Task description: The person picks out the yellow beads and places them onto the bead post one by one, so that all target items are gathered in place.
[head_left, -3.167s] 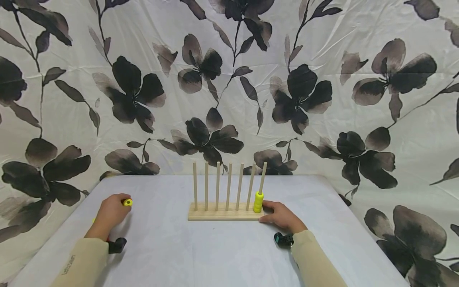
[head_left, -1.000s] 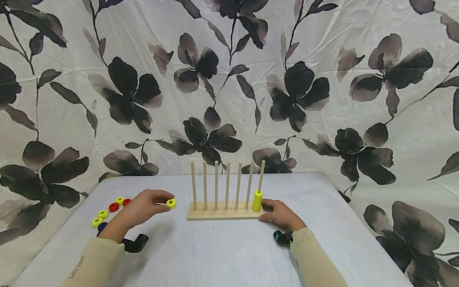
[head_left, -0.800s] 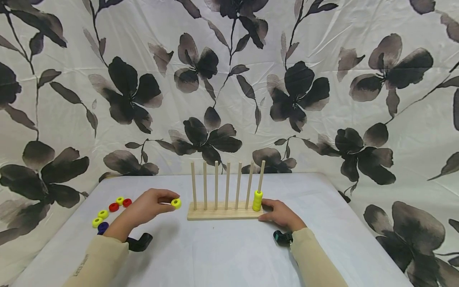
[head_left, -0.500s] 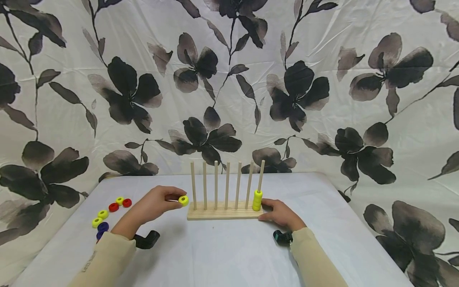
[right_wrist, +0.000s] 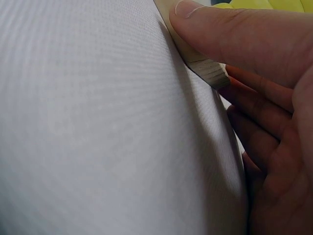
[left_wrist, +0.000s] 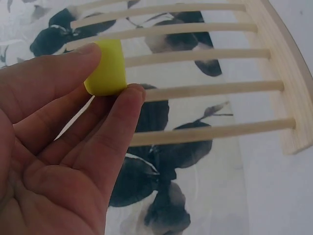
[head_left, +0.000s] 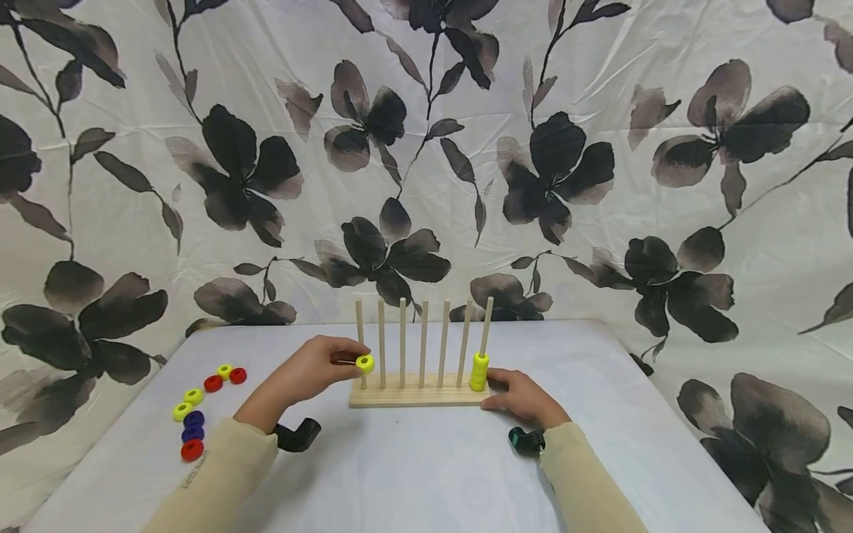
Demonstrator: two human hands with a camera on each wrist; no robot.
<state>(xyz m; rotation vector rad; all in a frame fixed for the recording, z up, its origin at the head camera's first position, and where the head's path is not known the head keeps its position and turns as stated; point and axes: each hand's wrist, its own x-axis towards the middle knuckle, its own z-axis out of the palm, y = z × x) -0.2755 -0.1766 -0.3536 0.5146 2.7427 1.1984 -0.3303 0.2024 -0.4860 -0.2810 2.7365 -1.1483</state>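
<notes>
My left hand [head_left: 313, 376] pinches a yellow bead [head_left: 364, 363] between thumb and fingertips. The bead is beside the leftmost peg of a wooden peg stand [head_left: 413, 400], well below the peg's top. The left wrist view shows the bead [left_wrist: 107, 68] side-on, with the pegs behind it. My right hand [head_left: 523, 401] grips the right end of the stand's base, thumb on the front and fingers round the end. A stack of yellow beads [head_left: 479, 372] sits on the rightmost peg; the other pegs carry none.
Loose beads lie at the table's left: a near red bead [head_left: 192, 450], blue beads [head_left: 193, 434], yellow beads [head_left: 183, 411] and farther red beads [head_left: 213, 383]. A white cloth [head_left: 426, 474] covers the table. A floral curtain [head_left: 426, 148] hangs behind.
My left hand has carried the yellow bead rightward from the loose beads to the leftmost peg, uncovering the near red bead. My right hand has stayed at the stand's right end.
</notes>
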